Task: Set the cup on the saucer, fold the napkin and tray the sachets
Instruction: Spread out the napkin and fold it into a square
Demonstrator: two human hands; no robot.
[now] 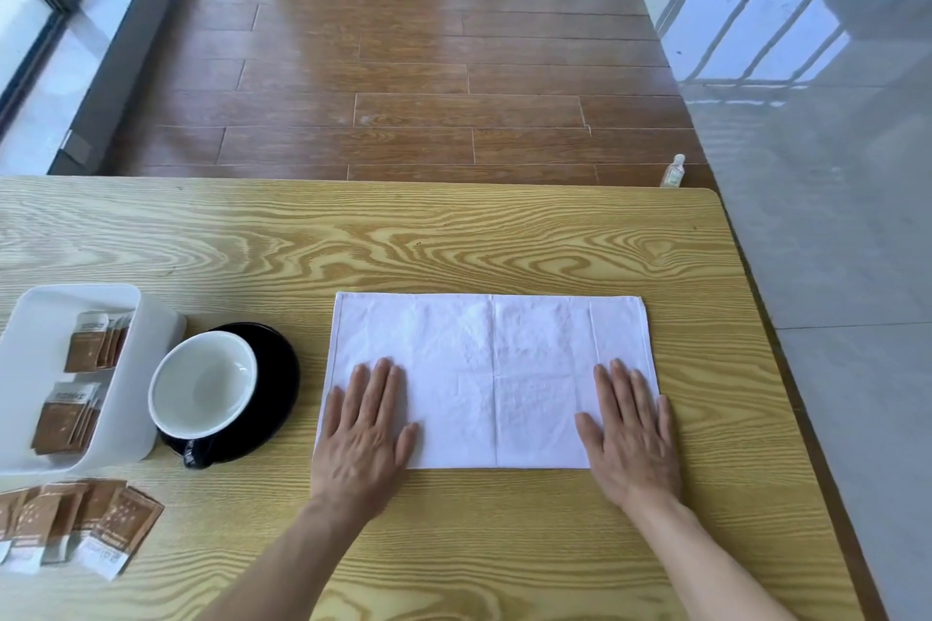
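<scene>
A white napkin (491,368) lies flat on the table as a wide rectangle with crease lines. My left hand (365,434) presses flat on its near left corner, and my right hand (630,434) presses flat on its near right corner, fingers spread. A black cup with a white inside (204,383) sits on a black saucer (280,383) to the left of the napkin. A white tray (146,368) at the far left holds two stacks of brown sachets (93,343). Several more brown sachets (101,524) lie loose on the table in front of the tray.
The pale wood-grain table (454,237) ends at the right near the napkin. Beyond its far edge are a brown plank floor and a small bottle (673,172) on the floor.
</scene>
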